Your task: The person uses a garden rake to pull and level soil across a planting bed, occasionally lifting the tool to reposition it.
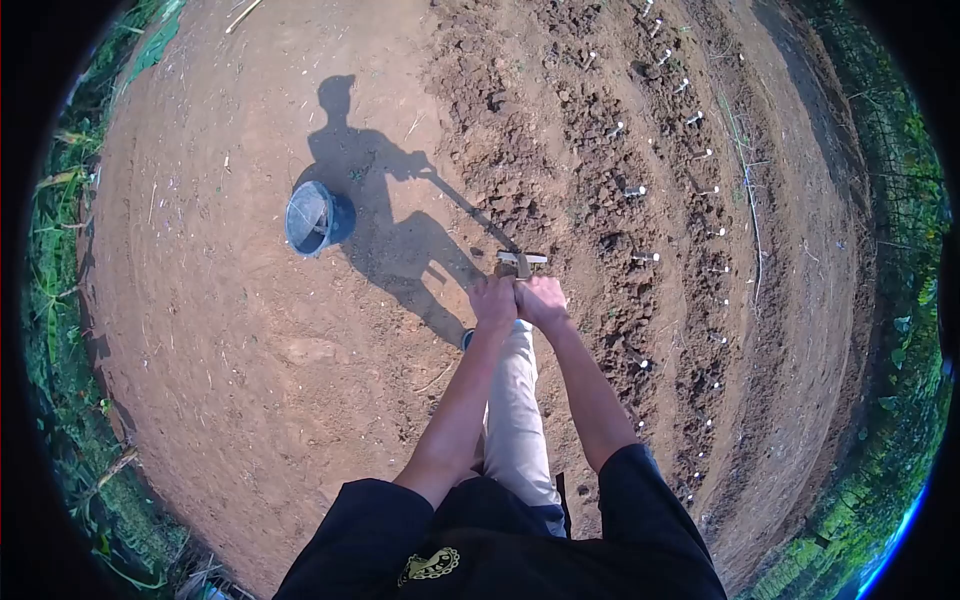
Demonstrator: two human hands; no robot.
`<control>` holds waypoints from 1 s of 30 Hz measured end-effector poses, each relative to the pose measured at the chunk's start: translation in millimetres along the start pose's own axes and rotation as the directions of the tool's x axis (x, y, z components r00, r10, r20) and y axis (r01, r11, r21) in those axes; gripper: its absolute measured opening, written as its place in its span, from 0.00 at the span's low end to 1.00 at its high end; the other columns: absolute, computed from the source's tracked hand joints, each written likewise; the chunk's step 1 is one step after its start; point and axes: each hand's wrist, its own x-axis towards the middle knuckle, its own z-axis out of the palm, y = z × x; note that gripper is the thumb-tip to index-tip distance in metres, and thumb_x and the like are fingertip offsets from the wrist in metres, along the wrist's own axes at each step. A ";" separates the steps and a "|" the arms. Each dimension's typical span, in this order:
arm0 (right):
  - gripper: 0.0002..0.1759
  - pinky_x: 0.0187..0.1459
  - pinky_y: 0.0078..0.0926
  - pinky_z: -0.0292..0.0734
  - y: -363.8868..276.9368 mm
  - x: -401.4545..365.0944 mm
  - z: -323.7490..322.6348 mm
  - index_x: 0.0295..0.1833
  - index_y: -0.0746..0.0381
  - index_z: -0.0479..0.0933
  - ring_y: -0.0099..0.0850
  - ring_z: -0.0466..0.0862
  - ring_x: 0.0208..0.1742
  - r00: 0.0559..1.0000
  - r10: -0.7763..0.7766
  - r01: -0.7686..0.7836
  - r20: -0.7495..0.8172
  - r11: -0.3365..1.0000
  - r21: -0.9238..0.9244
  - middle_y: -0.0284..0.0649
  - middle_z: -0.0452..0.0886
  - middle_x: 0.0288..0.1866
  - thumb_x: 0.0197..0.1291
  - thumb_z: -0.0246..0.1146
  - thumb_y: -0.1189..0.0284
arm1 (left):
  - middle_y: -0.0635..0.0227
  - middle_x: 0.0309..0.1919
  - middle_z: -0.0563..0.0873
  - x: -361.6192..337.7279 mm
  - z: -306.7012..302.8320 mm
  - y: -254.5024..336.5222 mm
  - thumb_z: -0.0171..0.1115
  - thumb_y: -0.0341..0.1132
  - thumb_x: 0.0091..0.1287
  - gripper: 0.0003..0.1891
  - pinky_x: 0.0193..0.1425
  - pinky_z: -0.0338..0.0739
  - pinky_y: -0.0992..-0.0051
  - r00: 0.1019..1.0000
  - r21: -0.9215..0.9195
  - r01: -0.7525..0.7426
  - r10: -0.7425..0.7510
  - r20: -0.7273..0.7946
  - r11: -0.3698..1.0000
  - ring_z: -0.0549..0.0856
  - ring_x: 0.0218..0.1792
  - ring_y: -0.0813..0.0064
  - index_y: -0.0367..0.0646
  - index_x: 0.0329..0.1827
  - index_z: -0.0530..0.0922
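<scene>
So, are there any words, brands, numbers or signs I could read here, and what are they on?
Nothing can be read with certainty.
Yellow emblem on the dark shirt: letter-like marks, too small and blurred to quote.
Bucket: no lettering visible.
Tool: no lettering visible.

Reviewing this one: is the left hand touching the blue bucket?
Apart. The head view shows the left hand well clear of the blue bucket, with shadowed soil plainly visible between them.
</scene>
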 end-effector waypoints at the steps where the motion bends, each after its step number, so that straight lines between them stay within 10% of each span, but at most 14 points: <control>1: 0.10 0.36 0.33 0.77 -1.5 -3.3 6.3 0.30 0.58 0.80 0.38 0.83 0.34 1.000 -0.003 0.003 -0.007 1.000 0.002 0.44 0.82 0.31 0.47 0.59 0.64 | 0.65 0.48 0.77 -3.1 3.9 -2.3 0.56 0.34 0.57 0.20 0.59 0.58 0.57 1.000 0.005 0.000 0.000 -0.006 1.000 0.72 0.54 0.63 0.56 0.55 0.73; 11: 0.08 0.29 0.31 0.78 -33.2 -93.0 136.4 0.29 0.60 0.76 0.36 0.82 0.27 0.942 0.100 -0.056 -0.319 0.988 0.143 0.43 0.80 0.22 0.42 0.63 0.69 | 0.59 0.41 0.78 -114.3 66.5 -27.1 0.48 0.32 0.59 0.15 0.51 0.63 0.62 0.991 -0.169 -0.136 0.131 -0.041 0.976 0.75 0.49 0.60 0.48 0.50 0.74; 18: 0.11 0.30 0.31 0.77 -30.4 -151.7 219.7 0.30 0.59 0.74 0.35 0.80 0.23 0.907 0.018 0.083 -0.421 0.972 0.220 0.39 0.78 0.23 0.37 0.65 0.69 | 0.58 0.46 0.76 -180.1 130.7 -35.7 0.63 0.26 0.47 0.27 0.53 0.64 0.62 0.981 -0.092 -0.133 0.144 0.132 0.987 0.74 0.49 0.60 0.46 0.54 0.70; 21: 0.13 0.35 0.31 0.75 -28.6 -185.0 277.7 0.35 0.60 0.75 0.33 0.81 0.28 0.932 -0.001 0.079 -0.362 0.976 0.201 0.36 0.78 0.25 0.38 0.63 0.72 | 0.60 0.46 0.74 -215.2 184.3 -47.9 0.64 0.27 0.46 0.28 0.47 0.65 0.64 0.968 -0.075 -0.244 0.248 0.042 0.967 0.74 0.46 0.60 0.45 0.54 0.69; 23: 0.15 0.38 0.32 0.75 -23.0 -206.4 325.2 0.37 0.60 0.75 0.34 0.81 0.30 0.927 -0.032 0.118 -0.374 0.971 0.208 0.37 0.79 0.27 0.38 0.63 0.71 | 0.61 0.46 0.73 -231.2 215.1 -49.2 0.64 0.28 0.46 0.29 0.44 0.67 0.64 0.939 -0.007 -0.192 0.186 0.288 0.981 0.74 0.46 0.62 0.46 0.55 0.68; 30: 0.10 0.48 0.31 0.70 30.3 -227.1 440.5 0.32 0.59 0.77 0.34 0.81 0.37 0.978 0.086 -0.143 0.188 0.939 0.313 0.42 0.81 0.28 0.40 0.62 0.69 | 0.52 0.56 0.68 -255.9 346.8 -37.3 0.56 0.31 0.55 0.34 0.48 0.71 0.64 0.854 0.115 -0.316 0.230 0.468 0.942 0.74 0.48 0.57 0.49 0.67 0.56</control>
